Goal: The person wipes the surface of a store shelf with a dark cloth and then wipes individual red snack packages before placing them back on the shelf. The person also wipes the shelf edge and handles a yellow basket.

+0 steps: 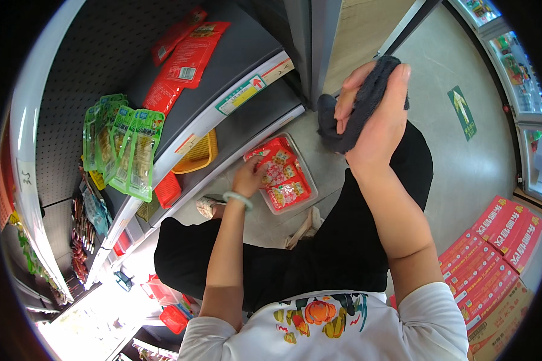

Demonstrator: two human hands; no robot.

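My right hand (379, 117) is raised and gripping a dark grey cloth (370, 99), which is folded between thumb and fingers. Lower down, my left hand (249, 175), with a pale bangle at the wrist, reaches into a clear plastic bin (315, 187) on the floor. Its fingers touch the red snack packets (289, 192) in there; whether they grip one cannot be told. Beside the bin stands the shelf unit, with green snack packets (135, 153) hanging over a shelf edge and larger red packets (185, 63) lying further back.
A yellow plastic basket (198, 155) and a red basket (168, 192) sit on the lowest shelf. Stacked red cartons (483, 266) stand at the right. Glass-door coolers (515, 72) line the far right, and a green floor sign (462, 113) lies before them.
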